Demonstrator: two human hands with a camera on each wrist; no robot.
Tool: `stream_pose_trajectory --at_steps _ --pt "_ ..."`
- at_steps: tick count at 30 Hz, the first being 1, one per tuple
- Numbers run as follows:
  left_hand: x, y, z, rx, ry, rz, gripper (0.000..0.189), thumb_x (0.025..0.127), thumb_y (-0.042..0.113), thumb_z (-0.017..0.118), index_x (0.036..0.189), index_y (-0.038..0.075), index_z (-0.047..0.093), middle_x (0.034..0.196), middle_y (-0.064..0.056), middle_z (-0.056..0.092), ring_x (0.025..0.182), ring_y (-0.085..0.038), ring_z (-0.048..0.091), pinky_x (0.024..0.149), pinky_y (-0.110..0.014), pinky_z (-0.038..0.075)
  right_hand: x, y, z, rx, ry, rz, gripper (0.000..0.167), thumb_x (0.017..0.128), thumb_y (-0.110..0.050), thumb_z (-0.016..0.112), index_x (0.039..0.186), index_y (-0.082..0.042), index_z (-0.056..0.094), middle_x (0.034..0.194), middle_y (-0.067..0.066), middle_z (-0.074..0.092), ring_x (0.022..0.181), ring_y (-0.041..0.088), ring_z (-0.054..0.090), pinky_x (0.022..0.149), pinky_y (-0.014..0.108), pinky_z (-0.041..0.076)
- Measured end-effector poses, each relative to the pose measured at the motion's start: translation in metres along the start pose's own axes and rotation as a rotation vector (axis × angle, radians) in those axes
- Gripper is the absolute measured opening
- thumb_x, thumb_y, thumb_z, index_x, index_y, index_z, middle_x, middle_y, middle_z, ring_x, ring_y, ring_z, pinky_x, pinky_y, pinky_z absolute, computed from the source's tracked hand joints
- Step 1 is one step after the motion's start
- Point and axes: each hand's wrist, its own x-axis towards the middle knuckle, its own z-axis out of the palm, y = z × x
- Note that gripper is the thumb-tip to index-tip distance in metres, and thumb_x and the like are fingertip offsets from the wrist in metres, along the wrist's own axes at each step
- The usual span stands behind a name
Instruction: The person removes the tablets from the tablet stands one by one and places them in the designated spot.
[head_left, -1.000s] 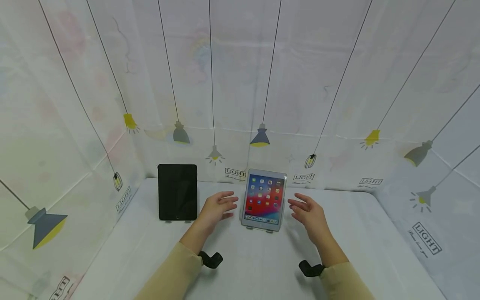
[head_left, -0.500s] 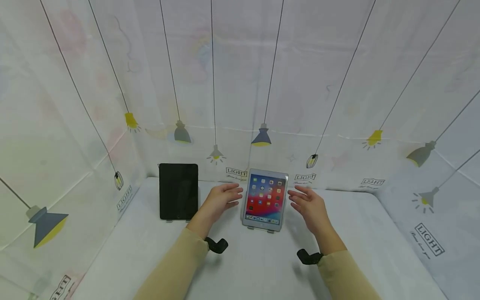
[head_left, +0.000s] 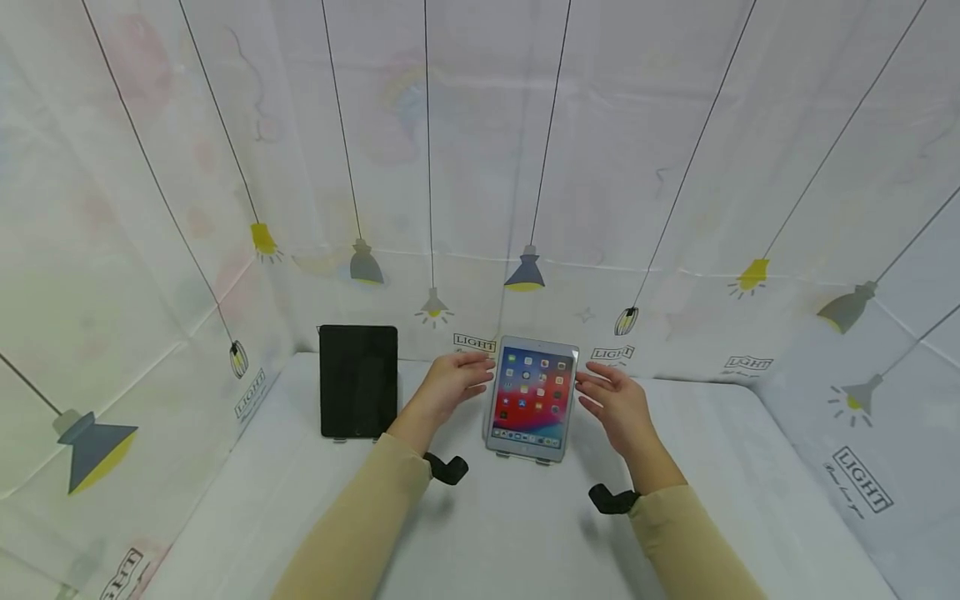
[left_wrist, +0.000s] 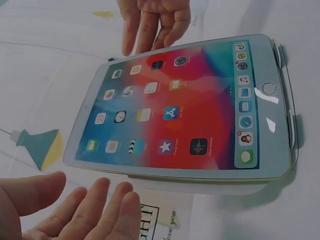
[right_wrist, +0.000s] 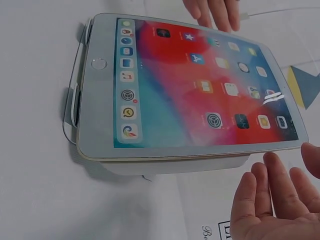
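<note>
A white-framed tablet (head_left: 531, 400) with its home screen lit leans back on a stand (left_wrist: 294, 125) in the head view. My left hand (head_left: 452, 385) is just off its left edge, with the fingers extended toward it. On the opposite side, my right hand (head_left: 615, 408) has its fingertips right at the tablet's right edge, near the upper half. The left wrist view shows the left fingers (left_wrist: 102, 210) spread below the long edge, with nothing held. In the right wrist view the right fingers (right_wrist: 275, 190) lie relaxed close under the tablet's side.
A black tablet (head_left: 358, 381) with a dark screen stands on its own stand to the left. Both stand on a white-covered table (head_left: 517, 533), backed by a white curtain (head_left: 465, 167) printed with lamps. Black wrist straps (head_left: 447, 469) stick out inward from the cuffs.
My left hand has moved up and right, closer to the lit tablet's left edge. The right hand has risen slightly and drawn nearer its right edge. Both tablets stay put.
</note>
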Motion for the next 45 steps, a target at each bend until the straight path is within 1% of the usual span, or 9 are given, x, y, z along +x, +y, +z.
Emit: stream_pose_trajectory --at_steps 6,11,18,21,25,27,31,37,45 --pt "0.007 0.006 0.006 0.032 0.007 -0.002 0.049 0.108 0.009 0.062 0.155 0.000 0.053 0.153 -0.018 0.064 0.140 -0.035 0.064 0.122 -0.050 0.049 0.002 -0.002 0.004 -0.002 0.018 0.000 0.054 0.112 -0.017 0.057 0.164 -0.009 0.041 0.165 0.019 0.051 0.146 0.030 0.059 0.122 0.042 0.048" --pt "0.012 0.010 0.011 0.063 0.033 0.004 0.045 0.108 0.006 0.062 0.153 0.002 0.057 0.149 -0.018 0.067 0.137 -0.033 0.067 0.120 -0.050 0.051 0.004 -0.004 0.006 0.001 0.027 -0.011 0.054 0.112 -0.014 0.058 0.163 -0.007 0.042 0.162 0.021 0.053 0.133 0.021 0.067 0.121 0.042 0.049" --pt "0.014 0.010 0.015 0.087 0.069 0.027 0.041 0.105 0.004 0.063 0.147 0.003 0.063 0.142 -0.020 0.070 0.131 -0.032 0.070 0.117 -0.050 0.054 0.006 -0.005 0.007 -0.020 0.054 -0.018 0.052 0.110 -0.012 0.062 0.159 -0.007 0.049 0.141 0.014 0.067 0.116 0.011 0.071 0.120 0.046 0.050" --pt "0.013 0.010 0.016 0.082 0.082 0.029 0.040 0.105 0.004 0.065 0.145 0.005 0.064 0.139 -0.018 0.072 0.127 -0.030 0.072 0.116 -0.050 0.055 0.006 -0.005 0.008 -0.058 0.063 -0.027 0.052 0.108 -0.013 0.066 0.158 -0.010 0.051 0.137 0.011 0.068 0.114 0.010 0.071 0.116 0.040 0.055" --pt "0.013 0.009 0.016 0.084 0.100 0.042 0.038 0.103 0.003 0.068 0.141 0.007 0.068 0.133 -0.017 0.074 0.121 -0.026 0.074 0.112 -0.048 0.058 0.009 -0.004 0.009 -0.084 0.082 -0.047 0.049 0.105 -0.011 0.069 0.153 -0.010 0.057 0.133 0.010 0.070 0.110 0.010 0.071 0.103 0.028 0.062" --pt "0.013 0.009 0.017 0.084 0.112 0.047 0.036 0.102 0.004 0.069 0.138 0.007 0.069 0.130 -0.017 0.075 0.117 -0.026 0.075 0.109 -0.047 0.060 0.010 -0.004 0.010 -0.081 0.089 -0.053 0.047 0.104 -0.009 0.070 0.150 -0.009 0.059 0.130 0.009 0.071 0.109 0.011 0.071 0.098 0.025 0.063" --pt "0.014 0.010 0.020 0.086 0.133 0.047 0.032 0.102 0.005 0.071 0.133 0.010 0.073 0.125 -0.015 0.076 0.109 -0.025 0.077 0.106 -0.047 0.062 0.011 -0.006 0.012 -0.080 0.111 -0.038 0.043 0.104 -0.010 0.071 0.146 -0.011 0.062 0.125 0.005 0.072 0.108 0.013 0.072 0.098 0.031 0.064" --pt "0.016 0.009 0.022 0.068 0.162 0.031 0.026 0.101 0.006 0.074 0.126 0.013 0.078 0.121 -0.012 0.077 0.103 -0.022 0.078 0.102 -0.046 0.064 0.009 -0.009 0.013 -0.081 0.145 -0.023 0.039 0.105 -0.016 0.072 0.143 -0.013 0.065 0.132 0.008 0.071 0.113 0.016 0.073 0.105 0.043 0.061" --pt "0.017 0.009 0.024 0.031 0.200 -0.005 0.020 0.099 0.009 0.077 0.117 0.018 0.082 0.116 -0.008 0.080 0.097 -0.020 0.080 0.094 -0.038 0.067 0.006 -0.009 0.016 -0.065 0.165 -0.042 0.035 0.104 -0.017 0.073 0.138 -0.012 0.068 0.126 0.003 0.074 0.109 0.015 0.076 0.104 0.043 0.062"
